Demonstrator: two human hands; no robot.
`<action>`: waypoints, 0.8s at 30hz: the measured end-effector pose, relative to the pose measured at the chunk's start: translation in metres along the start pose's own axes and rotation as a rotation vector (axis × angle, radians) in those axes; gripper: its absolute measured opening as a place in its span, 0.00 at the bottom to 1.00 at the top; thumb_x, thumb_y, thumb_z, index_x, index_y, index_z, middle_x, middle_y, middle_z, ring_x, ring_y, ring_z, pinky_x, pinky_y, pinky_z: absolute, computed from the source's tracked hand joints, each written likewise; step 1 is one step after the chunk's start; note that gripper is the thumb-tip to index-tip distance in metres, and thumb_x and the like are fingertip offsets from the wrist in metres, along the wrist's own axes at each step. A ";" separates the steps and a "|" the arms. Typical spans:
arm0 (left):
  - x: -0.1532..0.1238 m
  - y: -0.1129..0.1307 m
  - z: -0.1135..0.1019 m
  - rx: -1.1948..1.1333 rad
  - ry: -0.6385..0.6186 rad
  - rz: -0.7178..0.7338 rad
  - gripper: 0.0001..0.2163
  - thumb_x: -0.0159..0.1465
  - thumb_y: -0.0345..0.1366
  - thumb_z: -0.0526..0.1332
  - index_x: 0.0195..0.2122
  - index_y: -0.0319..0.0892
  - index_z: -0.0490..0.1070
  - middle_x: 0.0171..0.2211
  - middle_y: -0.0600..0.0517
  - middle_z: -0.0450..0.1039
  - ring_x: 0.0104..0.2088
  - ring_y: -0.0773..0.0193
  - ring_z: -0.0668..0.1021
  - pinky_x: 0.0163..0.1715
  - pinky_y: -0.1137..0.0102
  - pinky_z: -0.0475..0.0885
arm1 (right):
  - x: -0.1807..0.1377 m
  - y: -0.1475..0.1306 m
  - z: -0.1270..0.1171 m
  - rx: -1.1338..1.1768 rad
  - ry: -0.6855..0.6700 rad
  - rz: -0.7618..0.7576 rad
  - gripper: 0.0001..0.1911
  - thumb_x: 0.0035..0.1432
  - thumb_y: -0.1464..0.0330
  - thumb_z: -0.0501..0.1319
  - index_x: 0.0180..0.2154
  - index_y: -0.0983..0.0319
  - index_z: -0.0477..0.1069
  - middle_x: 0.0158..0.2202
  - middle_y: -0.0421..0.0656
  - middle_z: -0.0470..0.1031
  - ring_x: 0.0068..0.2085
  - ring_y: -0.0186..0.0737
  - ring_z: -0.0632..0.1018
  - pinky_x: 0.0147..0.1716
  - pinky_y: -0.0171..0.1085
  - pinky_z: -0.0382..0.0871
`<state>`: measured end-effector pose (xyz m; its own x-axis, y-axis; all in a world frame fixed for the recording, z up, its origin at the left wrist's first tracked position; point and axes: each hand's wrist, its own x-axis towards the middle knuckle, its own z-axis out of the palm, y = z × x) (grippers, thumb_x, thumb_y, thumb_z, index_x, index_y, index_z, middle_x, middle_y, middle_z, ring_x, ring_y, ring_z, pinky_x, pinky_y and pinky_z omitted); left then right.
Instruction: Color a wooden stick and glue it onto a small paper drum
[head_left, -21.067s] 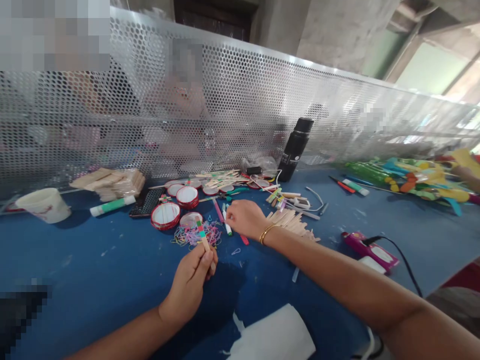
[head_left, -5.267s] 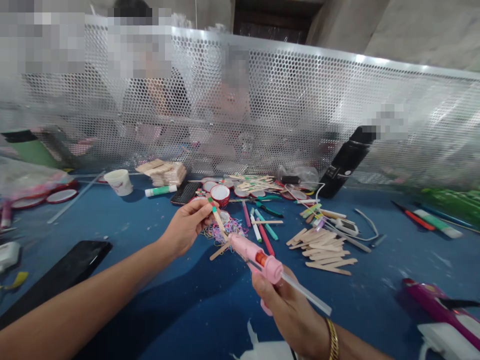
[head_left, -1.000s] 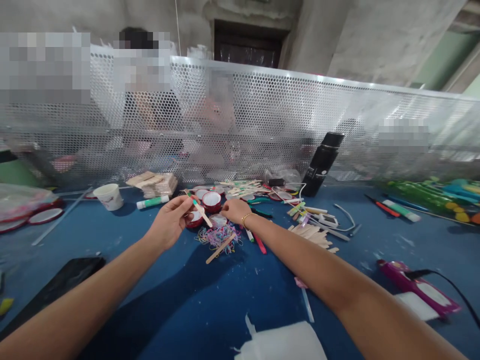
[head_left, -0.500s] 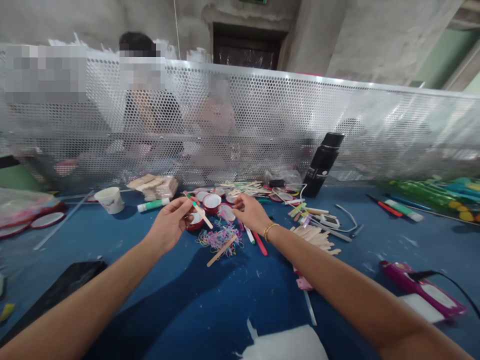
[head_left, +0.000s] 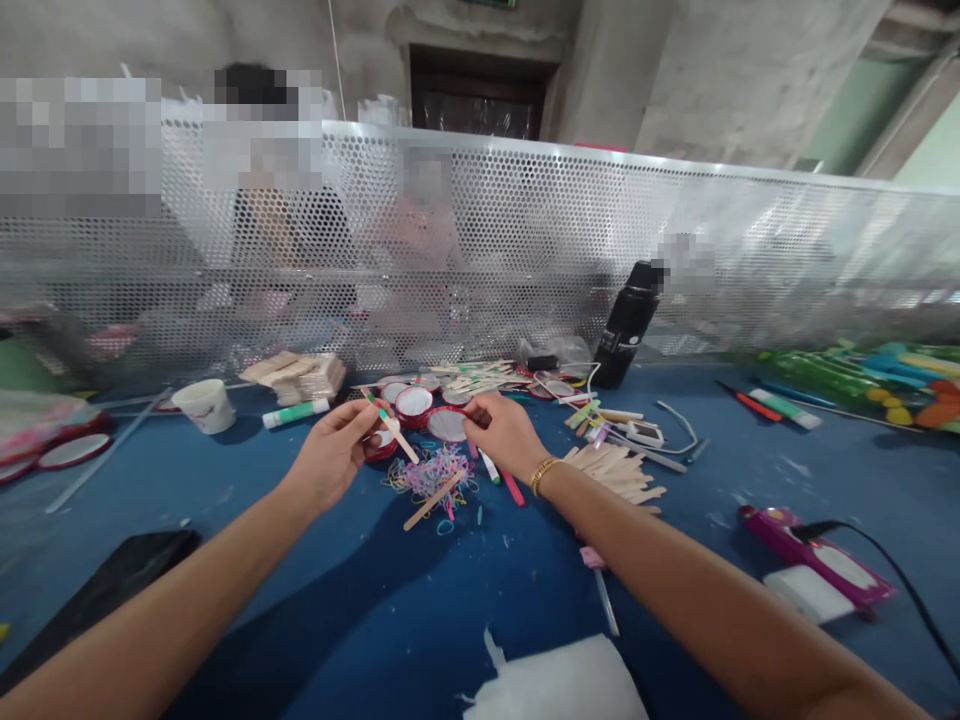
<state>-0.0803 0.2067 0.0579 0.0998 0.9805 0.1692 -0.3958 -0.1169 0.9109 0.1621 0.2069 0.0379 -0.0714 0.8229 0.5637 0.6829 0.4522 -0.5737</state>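
My left hand is closed in a pinch on a wooden craft stick with green and white colouring on its upper part. Across from it, my right hand has its thumb and fingers closed at the edge of a round red-rimmed disc with a pale face. More red-rimmed pieces are grouped just behind. Below the hands lies a tangle of small coloured rubber bands, with a plain craft stick resting across it.
Loose craft sticks and markers lie by my right forearm. A black bottle stands before a perforated metal screen, with people behind it. At left are a paper cup, glue stick and stick bundles.
The view has shifted slightly, sliding things left. The disc by my right fingers now shows its red rim and flatter face. My left hand still pinches the stick.
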 end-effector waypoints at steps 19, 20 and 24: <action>-0.022 -0.012 0.013 0.040 -0.200 -0.322 0.14 0.45 0.39 0.80 0.30 0.38 0.81 0.32 0.49 0.81 0.33 0.63 0.81 0.37 0.68 0.79 | -0.024 -0.024 0.005 0.494 -0.135 0.185 0.11 0.50 0.63 0.65 0.31 0.57 0.63 0.27 0.35 0.71 0.28 0.34 0.73 0.29 0.35 0.70; -0.022 -0.013 0.013 0.042 -0.203 -0.334 0.14 0.46 0.39 0.80 0.30 0.38 0.81 0.31 0.49 0.81 0.32 0.63 0.80 0.36 0.68 0.79 | -0.026 -0.025 0.004 0.518 -0.133 0.193 0.12 0.50 0.63 0.66 0.31 0.57 0.63 0.26 0.35 0.70 0.28 0.34 0.73 0.29 0.35 0.70; -0.023 -0.014 0.016 0.086 -0.197 -0.363 0.15 0.46 0.39 0.79 0.30 0.38 0.80 0.30 0.49 0.81 0.30 0.63 0.81 0.33 0.68 0.80 | -0.029 -0.027 0.001 0.590 -0.159 0.210 0.14 0.52 0.61 0.68 0.31 0.58 0.64 0.27 0.35 0.72 0.29 0.35 0.75 0.31 0.36 0.71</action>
<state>-0.0626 0.1837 0.0473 0.3947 0.9125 -0.1070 -0.2262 0.2094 0.9513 0.1452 0.1708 0.0365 -0.1180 0.9348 0.3350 0.1829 0.3521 -0.9179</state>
